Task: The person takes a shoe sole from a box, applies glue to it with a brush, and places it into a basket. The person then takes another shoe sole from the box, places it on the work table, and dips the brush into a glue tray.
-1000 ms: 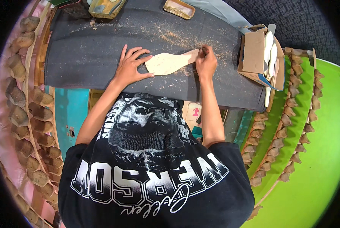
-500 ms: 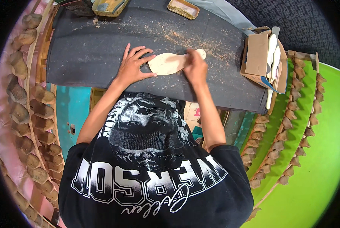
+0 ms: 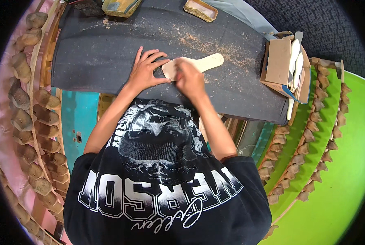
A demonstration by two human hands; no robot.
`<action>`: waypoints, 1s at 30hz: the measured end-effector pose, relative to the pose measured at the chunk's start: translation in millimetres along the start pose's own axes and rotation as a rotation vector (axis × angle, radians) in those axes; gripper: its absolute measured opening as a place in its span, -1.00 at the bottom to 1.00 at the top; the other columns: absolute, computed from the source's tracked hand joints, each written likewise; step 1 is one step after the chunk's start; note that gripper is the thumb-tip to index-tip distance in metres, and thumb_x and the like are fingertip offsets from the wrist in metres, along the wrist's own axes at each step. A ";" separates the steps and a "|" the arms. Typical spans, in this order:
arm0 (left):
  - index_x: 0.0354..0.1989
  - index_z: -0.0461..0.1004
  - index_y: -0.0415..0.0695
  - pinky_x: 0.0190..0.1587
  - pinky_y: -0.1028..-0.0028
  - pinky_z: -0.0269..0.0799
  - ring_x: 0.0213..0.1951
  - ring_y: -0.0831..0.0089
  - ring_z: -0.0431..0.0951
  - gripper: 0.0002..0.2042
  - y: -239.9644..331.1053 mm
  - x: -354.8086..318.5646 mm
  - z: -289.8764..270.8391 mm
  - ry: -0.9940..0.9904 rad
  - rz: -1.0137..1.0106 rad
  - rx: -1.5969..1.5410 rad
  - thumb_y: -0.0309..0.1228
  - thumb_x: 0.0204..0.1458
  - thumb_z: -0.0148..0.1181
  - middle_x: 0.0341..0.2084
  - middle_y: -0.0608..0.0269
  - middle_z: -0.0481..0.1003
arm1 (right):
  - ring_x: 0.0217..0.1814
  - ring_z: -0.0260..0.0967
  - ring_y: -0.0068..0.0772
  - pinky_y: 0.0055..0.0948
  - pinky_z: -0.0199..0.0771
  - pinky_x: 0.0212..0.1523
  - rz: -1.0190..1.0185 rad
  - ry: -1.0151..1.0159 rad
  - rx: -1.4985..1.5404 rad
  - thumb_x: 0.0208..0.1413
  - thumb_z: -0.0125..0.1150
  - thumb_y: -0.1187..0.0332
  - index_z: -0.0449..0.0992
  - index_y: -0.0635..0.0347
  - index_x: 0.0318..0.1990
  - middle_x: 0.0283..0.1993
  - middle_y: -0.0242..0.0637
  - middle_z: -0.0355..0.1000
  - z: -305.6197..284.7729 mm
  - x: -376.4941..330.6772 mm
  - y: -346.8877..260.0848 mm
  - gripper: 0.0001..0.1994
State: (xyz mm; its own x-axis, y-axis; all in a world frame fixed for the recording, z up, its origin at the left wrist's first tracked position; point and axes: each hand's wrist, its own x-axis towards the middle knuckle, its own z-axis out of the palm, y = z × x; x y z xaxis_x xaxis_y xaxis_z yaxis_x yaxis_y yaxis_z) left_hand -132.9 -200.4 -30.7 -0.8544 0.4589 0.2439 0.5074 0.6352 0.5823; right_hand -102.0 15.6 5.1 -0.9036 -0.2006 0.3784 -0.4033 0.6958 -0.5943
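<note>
The left hand point(image 3: 146, 72) is spread, its thumb and forefinger tips at the broad left end of a flat, pale, sole-shaped piece point(image 3: 210, 62) lying on the dark-grey cloth-covered tabletop point(image 3: 104, 65). The right hand point(image 3: 191, 81) is curled over the piece's broad part, its fingers too blurred to tell whether they pinch anything. Light-brown shavings point(image 3: 195, 44) lie scattered beyond the piece, and a brown cardboard box point(image 3: 278, 61) holding long white pieces point(image 3: 295, 63) stands near the tabletop's right end.
</note>
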 end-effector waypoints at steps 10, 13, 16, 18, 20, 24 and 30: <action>0.34 0.54 0.07 0.63 -0.17 -0.23 0.43 0.26 0.35 -0.12 -0.4 1.7 4.1 0.028 -0.015 0.003 0.10 -0.26 0.63 0.28 0.33 0.54 | 0.06 0.63 0.01 -0.09 0.69 -0.03 -0.029 -0.107 -0.053 0.00 0.22 0.59 0.56 0.17 -0.03 -0.02 -0.10 0.62 -6.4 -1.1 4.6 -0.67; 0.42 0.45 0.05 0.63 -0.15 -0.24 0.43 0.27 0.35 -0.05 -7.9 0.1 5.9 0.012 0.014 0.085 0.08 -0.25 0.63 0.30 0.29 0.54 | 0.23 0.57 0.02 -0.13 0.70 0.11 -0.133 -0.201 0.076 -0.09 0.26 0.62 0.57 0.16 -0.01 0.19 -0.08 0.55 11.9 -20.7 -25.4 -0.60; 0.41 0.46 0.03 0.63 -0.16 -0.26 0.43 0.24 0.35 -0.05 -4.6 2.7 1.1 -0.029 -0.006 0.085 0.08 -0.25 0.64 0.29 0.27 0.54 | 0.08 0.65 0.01 -0.17 0.71 0.04 -0.170 -0.170 0.106 -0.12 0.27 0.66 0.57 0.25 -0.03 0.11 -0.07 0.62 8.4 -13.5 -27.0 -0.60; 0.41 0.47 0.02 0.63 -0.16 -0.25 0.43 0.23 0.35 -0.04 0.2 3.4 -3.7 -0.016 -0.004 0.047 0.09 -0.26 0.64 0.29 0.25 0.54 | 0.01 0.68 -0.04 -0.19 0.71 0.03 0.061 -0.056 0.110 -0.02 0.29 0.66 0.59 0.24 0.03 0.05 -0.07 0.65 1.1 -3.7 -0.3 -0.61; 0.40 0.48 0.00 0.63 -0.18 -0.26 0.41 0.18 0.37 -0.01 0.2 3.3 -2.9 0.005 0.000 0.018 0.17 -0.29 0.63 0.27 0.19 0.54 | -0.04 0.71 -0.09 -0.26 0.68 -0.02 0.401 0.045 0.213 0.23 0.25 0.60 0.61 0.21 0.07 -0.03 -0.03 0.68 -14.1 17.5 32.1 -0.72; 0.34 0.54 0.00 0.62 -0.21 -0.25 0.38 0.12 0.41 0.07 -2.4 5.3 -4.8 -0.026 -0.027 -0.024 0.29 -0.45 0.65 0.23 0.16 0.56 | -0.14 0.66 -0.23 -0.30 0.63 -0.08 0.364 0.432 0.048 0.27 0.36 0.44 0.61 0.25 -0.01 -0.16 -0.18 0.66 -49.2 51.9 81.3 -0.81; 0.36 0.52 0.03 0.61 -0.22 -0.23 0.44 0.10 0.34 0.05 3.8 75.8 -30.9 -0.053 0.087 -0.075 0.27 -0.42 0.65 0.28 0.16 0.50 | -0.33 0.38 -0.68 -0.53 0.42 -0.39 0.586 0.524 0.602 0.41 0.33 0.29 0.56 0.16 0.06 -0.25 -0.45 0.51 -64.1 116.2 103.6 -0.80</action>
State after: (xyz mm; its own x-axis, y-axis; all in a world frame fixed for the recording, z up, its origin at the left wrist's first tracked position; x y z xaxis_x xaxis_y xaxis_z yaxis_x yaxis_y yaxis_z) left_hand -199.2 -182.4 14.0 -0.7991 0.5440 0.2558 0.5681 0.5442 0.6174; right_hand -239.5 108.6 33.0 -0.8644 0.4948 0.0892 -0.0500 0.0919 -0.9945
